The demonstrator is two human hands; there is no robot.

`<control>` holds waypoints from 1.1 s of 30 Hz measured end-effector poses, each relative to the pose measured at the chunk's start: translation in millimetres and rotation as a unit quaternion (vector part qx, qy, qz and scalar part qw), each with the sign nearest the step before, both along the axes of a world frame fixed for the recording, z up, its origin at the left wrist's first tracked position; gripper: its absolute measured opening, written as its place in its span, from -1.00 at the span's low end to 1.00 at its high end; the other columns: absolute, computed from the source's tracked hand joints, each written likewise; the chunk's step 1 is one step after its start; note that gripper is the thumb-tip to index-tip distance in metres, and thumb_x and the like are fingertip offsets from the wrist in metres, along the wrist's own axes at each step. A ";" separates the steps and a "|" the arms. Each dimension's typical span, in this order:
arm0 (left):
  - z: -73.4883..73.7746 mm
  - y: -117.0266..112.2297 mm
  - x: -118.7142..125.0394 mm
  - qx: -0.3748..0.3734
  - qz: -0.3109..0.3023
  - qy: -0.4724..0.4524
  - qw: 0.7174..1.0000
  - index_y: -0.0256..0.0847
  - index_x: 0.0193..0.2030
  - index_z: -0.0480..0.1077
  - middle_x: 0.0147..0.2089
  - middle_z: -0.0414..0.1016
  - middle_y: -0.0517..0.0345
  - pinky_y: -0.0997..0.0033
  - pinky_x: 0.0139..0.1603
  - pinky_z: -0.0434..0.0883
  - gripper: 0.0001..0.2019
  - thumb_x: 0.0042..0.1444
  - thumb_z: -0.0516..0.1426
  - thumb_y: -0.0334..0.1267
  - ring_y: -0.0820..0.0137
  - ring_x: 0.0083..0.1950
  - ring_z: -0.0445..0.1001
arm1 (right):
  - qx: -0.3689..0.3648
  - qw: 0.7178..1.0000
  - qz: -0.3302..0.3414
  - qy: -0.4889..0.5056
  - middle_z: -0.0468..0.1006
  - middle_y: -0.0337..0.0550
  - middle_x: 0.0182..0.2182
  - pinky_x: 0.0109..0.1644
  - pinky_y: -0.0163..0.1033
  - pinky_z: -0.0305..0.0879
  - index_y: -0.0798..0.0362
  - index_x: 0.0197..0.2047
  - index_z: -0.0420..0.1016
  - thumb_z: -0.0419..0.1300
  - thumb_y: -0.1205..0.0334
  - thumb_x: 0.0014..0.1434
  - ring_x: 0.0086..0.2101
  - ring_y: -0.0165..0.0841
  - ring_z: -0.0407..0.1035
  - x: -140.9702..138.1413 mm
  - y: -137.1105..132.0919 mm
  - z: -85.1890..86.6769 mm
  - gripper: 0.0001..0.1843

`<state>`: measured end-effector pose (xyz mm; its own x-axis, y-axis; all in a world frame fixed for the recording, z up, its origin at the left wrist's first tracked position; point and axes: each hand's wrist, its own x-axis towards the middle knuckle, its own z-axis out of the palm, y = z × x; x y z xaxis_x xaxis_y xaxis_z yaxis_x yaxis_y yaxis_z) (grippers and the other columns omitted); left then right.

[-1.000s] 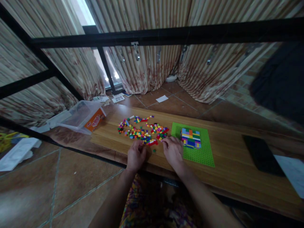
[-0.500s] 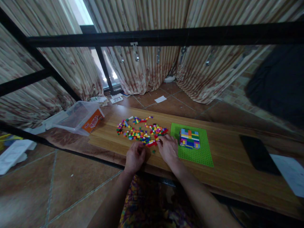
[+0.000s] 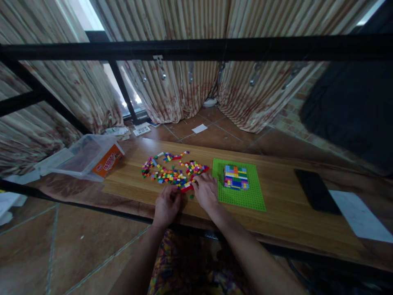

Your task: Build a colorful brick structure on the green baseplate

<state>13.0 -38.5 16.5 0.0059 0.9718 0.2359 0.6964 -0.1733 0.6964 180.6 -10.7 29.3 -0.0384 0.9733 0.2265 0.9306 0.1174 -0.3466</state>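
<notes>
A loose heap of small coloured toy bricks (image 3: 172,177) is spread over the wooden board. My left hand (image 3: 166,205) rests at the near side of the heap, its fingers curled together; whatever may be in them is hidden. My right hand (image 3: 207,191) lies at the heap's right end, with bent fingertips closed at a small yellow toy brick (image 3: 193,180) beside red ones. Right of that hand, a green baseplate (image 3: 256,196) bears a built block of several coloured layers (image 3: 236,177). One green brick (image 3: 191,197) lies between my hands.
A clear plastic box (image 3: 73,164) with an orange label stands at the board's left end. On the right are a black flat object (image 3: 316,190) and a white sheet (image 3: 359,213). A dark metal bar (image 3: 196,49) crosses before the striped curtains.
The whole view has shifted, so things appear further left. Both hands keep about the same places at the heap, with only slight finger movement.
</notes>
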 end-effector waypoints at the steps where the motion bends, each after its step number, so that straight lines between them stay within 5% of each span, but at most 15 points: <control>1: -1.2 0.4 -0.4 -0.002 0.000 0.001 1.000 -0.19 -0.16 0.40 -0.27 0.50 0.11 0.40 -0.25 0.44 -0.84 0.10 0.10 -0.30 0.38 -0.28 0.49 | 0.000 1.000 0.001 0.001 0.50 -0.12 -0.21 -0.09 -0.14 0.04 -0.04 -0.20 0.51 0.12 0.18 0.27 -0.15 -0.22 0.28 0.4 -0.5 0.1 -0.85; 14: 1.1 -6.2 1.6 -0.004 0.014 -0.040 0.999 -0.18 -0.15 0.40 -0.26 0.50 0.13 0.40 -0.18 0.45 -0.83 0.10 0.10 -0.32 0.40 -0.26 0.50 | 0.107 0.990 0.012 0.094 0.52 -0.07 -0.15 -0.06 -0.15 0.14 0.02 -0.10 0.52 -0.01 0.31 0.29 -0.15 -0.23 0.28 7.0 -13.3 -20.0 -0.72; 20: -2.9 -11.0 -9.6 0.009 0.121 -0.133 0.984 -0.21 -0.18 0.40 -0.26 0.52 0.11 0.40 -0.16 0.46 -0.85 0.12 0.10 -0.27 0.39 -0.23 0.51 | 0.155 0.980 0.026 0.122 0.53 -0.06 -0.18 -0.04 -0.15 0.20 0.05 -0.16 0.54 -0.02 0.30 0.30 -0.18 -0.24 0.30 9.2 -16.5 -27.3 -0.71; 24: 4.7 2.4 -25.3 0.000 0.220 -0.057 0.974 -0.21 -0.16 0.43 -0.22 0.51 0.06 0.32 -0.11 0.45 -0.81 0.08 0.11 -0.30 0.32 -0.19 0.51 | 0.157 0.980 0.036 0.116 0.53 -0.06 -0.21 -0.05 -0.15 0.20 0.05 -0.19 0.55 0.00 0.30 0.29 -0.20 -0.24 0.31 9.4 -15.3 -29.0 -0.73; 33: 17.0 31.7 -20.4 -0.068 0.237 0.118 0.962 -0.22 -0.21 0.44 -0.18 0.48 -0.06 0.28 -0.18 0.40 -0.84 0.11 0.11 -0.24 0.21 -0.19 0.51 | 0.151 0.979 0.029 0.131 0.53 -0.07 -0.20 -0.03 -0.14 0.22 0.02 -0.21 0.56 0.01 0.31 0.27 -0.18 -0.24 0.34 9.3 -14.6 -29.5 -0.73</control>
<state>-7.4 -6.8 33.5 -0.4068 0.9005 0.1535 0.8168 0.2834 0.5025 189.9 -25.4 -0.2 0.0066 0.8586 0.5127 0.8029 0.3011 -0.5145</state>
